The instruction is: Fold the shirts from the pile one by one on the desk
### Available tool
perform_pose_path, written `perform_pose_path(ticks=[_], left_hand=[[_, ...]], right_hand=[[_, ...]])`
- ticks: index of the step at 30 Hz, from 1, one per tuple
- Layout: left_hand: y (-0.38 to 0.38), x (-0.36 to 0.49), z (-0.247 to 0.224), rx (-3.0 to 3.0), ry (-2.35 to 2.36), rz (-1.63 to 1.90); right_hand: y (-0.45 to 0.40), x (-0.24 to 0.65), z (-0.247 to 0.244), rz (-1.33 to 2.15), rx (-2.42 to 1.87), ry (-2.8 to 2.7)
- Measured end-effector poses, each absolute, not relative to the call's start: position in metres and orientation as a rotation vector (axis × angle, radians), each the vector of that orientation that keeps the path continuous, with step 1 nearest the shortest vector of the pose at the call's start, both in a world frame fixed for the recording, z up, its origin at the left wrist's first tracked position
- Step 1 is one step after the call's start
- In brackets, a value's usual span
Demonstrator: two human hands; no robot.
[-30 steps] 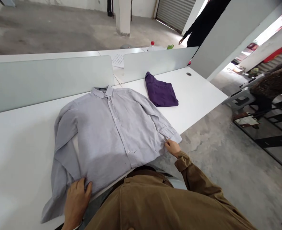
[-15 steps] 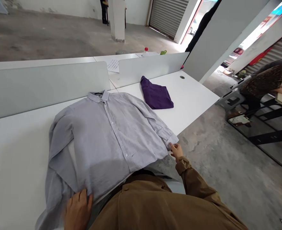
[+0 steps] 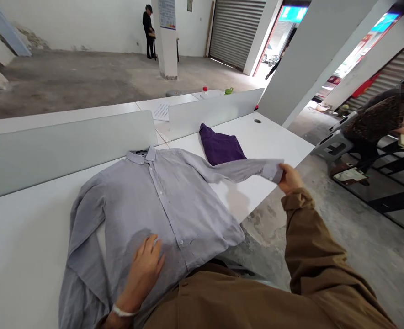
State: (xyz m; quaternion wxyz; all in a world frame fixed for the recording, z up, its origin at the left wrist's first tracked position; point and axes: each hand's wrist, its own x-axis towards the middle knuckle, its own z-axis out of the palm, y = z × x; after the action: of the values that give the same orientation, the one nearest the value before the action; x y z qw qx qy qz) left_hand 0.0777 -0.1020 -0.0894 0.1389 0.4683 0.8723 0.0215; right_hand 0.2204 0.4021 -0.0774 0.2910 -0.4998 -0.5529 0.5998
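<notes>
A grey button-up shirt (image 3: 136, 201) lies spread face up on the white table (image 3: 17, 246), collar toward the divider. My right hand (image 3: 290, 177) is closed on the cuff of one sleeve and holds it up off the table, out to the right. That sleeve stretches taut from the shoulder to my fingers. Over the lower front of the shirt is my left hand (image 3: 149, 258), fingers stretched out and holding nothing; whether it touches the cloth I cannot tell. The other sleeve hangs down the left side. Behind the raised sleeve sits a folded purple garment (image 3: 222, 145).
Low dividers (image 3: 68, 128) run along the table's back edge. Beyond them are a paper sheet (image 3: 161, 112), a red-capped bottle (image 3: 205, 92) and a green object (image 3: 228, 91). A person (image 3: 376, 112) sits at the right; another person (image 3: 148, 32) stands far back near a pillar.
My right hand has lifted the cuff up and to the right, straightening the sleeve. My left hand has left the lower hem and moved up and right over the shirt front. The view has tilted up.
</notes>
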Motion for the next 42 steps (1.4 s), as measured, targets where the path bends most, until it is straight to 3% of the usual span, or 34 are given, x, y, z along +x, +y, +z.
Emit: perform_pose_path(ticks=[3, 8, 18, 24, 29, 33, 36, 42], left_hand=[[-0.045, 0.065, -0.1, 1.476, 2.414, 0.128], [0.029, 0.052, -0.126, 1.552, 2.24, 0.222], [0.085, 0.019, -0.173, 1.395, 2.161, 0.263], [0.096, 0.024, -0.191, 1.446, 2.12, 0.187], [0.092, 0.023, -0.193, 1.417, 2.156, 0.267], [0.074, 0.016, -0.189, 1.371, 2.199, 0.29], [0.049, 0.014, -0.187, 1.35, 2.251, 0.312], [-0.005, -0.007, -0.182, 1.419, 2.424, 0.451]], right_hand=[[0.439, 0.17, -0.035, 1.754, -1.183, -1.274], [0.469, 0.1, 0.006, 1.748, -0.976, -1.456], [0.493, 0.04, -0.001, 1.655, -0.896, -1.643], [0.472, -0.041, 0.039, 1.672, -0.72, -1.693], [0.374, -0.11, 0.063, 1.876, -0.209, -1.775], [0.274, -0.125, 0.022, 2.123, 0.087, -2.344], [0.249, -0.115, -0.035, 2.078, 0.209, -2.582], [0.308, -0.061, -0.149, 1.549, -0.651, -2.897]])
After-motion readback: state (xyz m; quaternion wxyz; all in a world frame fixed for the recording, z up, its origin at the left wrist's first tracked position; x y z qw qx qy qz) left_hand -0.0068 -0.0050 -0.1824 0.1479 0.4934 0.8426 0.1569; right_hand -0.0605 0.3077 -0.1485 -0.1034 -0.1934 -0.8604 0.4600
